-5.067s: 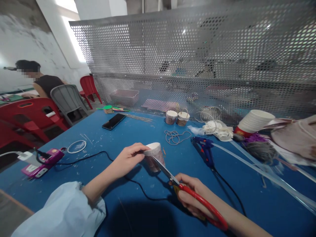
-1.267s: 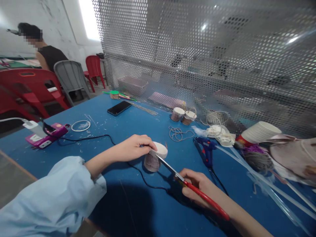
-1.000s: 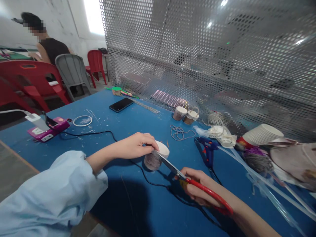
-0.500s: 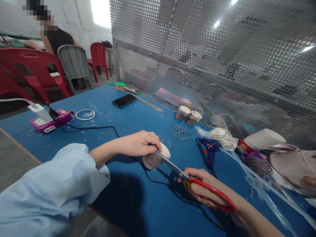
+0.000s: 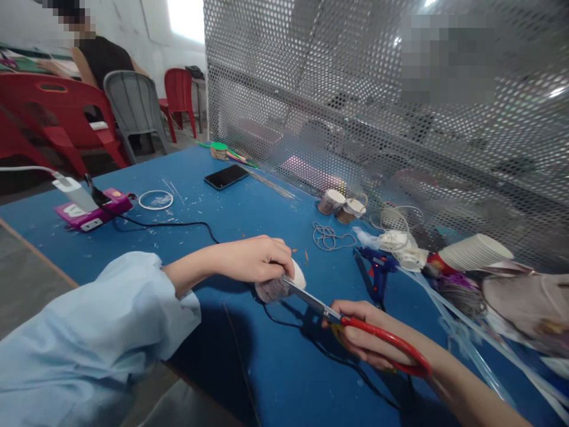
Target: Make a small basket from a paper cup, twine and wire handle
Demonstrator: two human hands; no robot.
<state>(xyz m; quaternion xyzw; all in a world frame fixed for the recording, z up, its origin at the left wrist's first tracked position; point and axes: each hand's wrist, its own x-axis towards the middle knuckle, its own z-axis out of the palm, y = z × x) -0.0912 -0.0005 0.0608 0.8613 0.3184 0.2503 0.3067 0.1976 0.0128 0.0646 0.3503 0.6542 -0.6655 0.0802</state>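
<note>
Head: left hand gripping one cup, right hand clamping one scissors; two tubs beyond.

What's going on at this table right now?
A person's left hand grips a small white-rimmed cup near its rim; the cup is tilted, its opening towards the right. The right hand holds red-handled scissors, blade tips at the rim beside the left fingertips. Whether they are cutting can't be made out. On the blue table, a blue glue gun lies to the right, and two similar small cups stand farther back, near the perforated metal screen.
</note>
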